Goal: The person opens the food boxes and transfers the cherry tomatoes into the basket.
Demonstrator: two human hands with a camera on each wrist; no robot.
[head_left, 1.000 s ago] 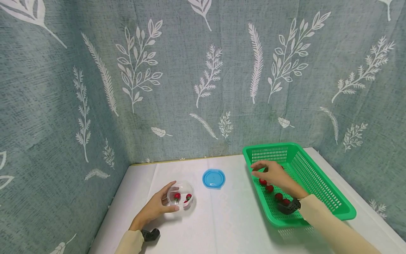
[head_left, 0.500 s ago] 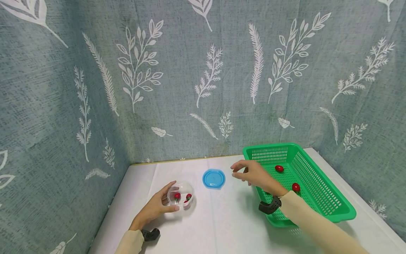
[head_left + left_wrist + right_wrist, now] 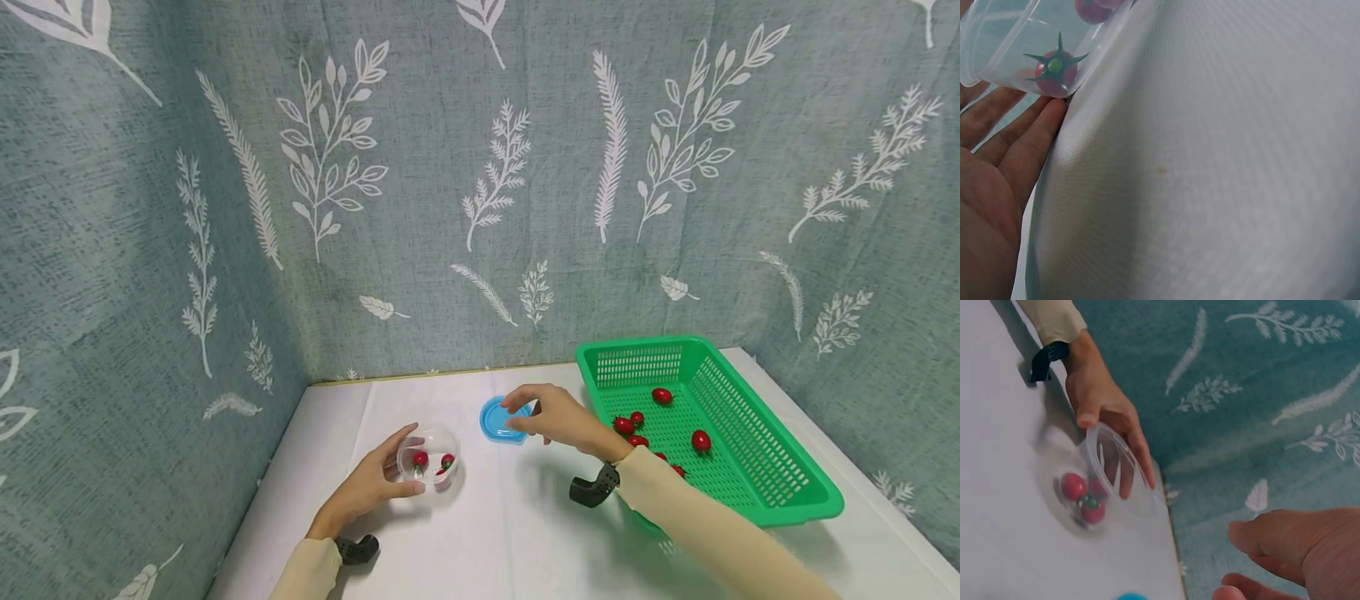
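Observation:
My left hand (image 3: 369, 485) holds a small clear plastic tub (image 3: 452, 435) on the white table, thumb on the near side and fingers round the far side. Inside lie a few red cherry tomatoes (image 3: 1074, 486); one tomato (image 3: 1055, 74) shows its green star-shaped stem in the left wrist view. My right hand (image 3: 558, 419) hovers at the blue lid (image 3: 495, 421), partly covering it in the head view. Its thumb and fingers are loosely bent with a gap between the tips, and I see nothing held. The lower fingers are cut off in the right wrist view.
On the right stands a green slotted basket (image 3: 750, 425) with several cherry tomatoes (image 3: 701, 442) on its floor. My right forearm (image 3: 705, 521) crosses its near left corner. Grey-blue leaf-print cloth (image 3: 420, 208) hangs behind the table and at both sides.
My right hand has moved left, out from over the green basket to the blue lid, uncovering tomatoes in the basket. The left hand and tub have stayed in place.

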